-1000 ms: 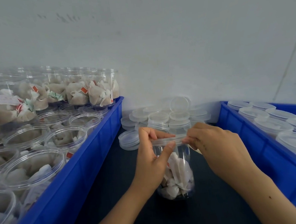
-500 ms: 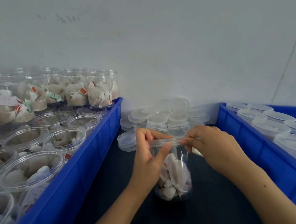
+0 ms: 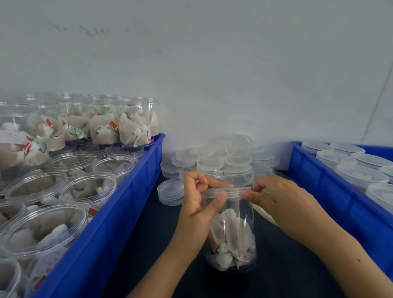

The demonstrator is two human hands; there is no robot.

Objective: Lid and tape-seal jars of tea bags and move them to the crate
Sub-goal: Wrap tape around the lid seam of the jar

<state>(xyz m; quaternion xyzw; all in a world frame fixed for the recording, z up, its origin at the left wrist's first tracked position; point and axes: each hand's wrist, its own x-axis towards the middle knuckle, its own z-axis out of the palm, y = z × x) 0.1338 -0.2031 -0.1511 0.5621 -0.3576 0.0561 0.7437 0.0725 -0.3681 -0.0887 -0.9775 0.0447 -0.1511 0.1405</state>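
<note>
A clear plastic jar point(image 3: 233, 236) partly filled with tea bags stands upright on the dark table between two blue crates. A clear lid point(image 3: 228, 190) sits on its top. My left hand point(image 3: 198, 206) grips the jar's lid edge from the left, thumb pressed across the front of the rim. My right hand point(image 3: 276, 197) pinches at the rim's right side with thumb and forefinger; clear tape there is too faint to make out.
The left blue crate point(image 3: 116, 213) holds several open jars of tea bags, some stacked. The right blue crate point(image 3: 327, 198) holds several lidded jars. A pile of loose clear lids point(image 3: 217, 159) lies against the white wall behind the jar.
The jar and both hands have stayed in place at the rim; only the fingers have shifted slightly along the lid edge.
</note>
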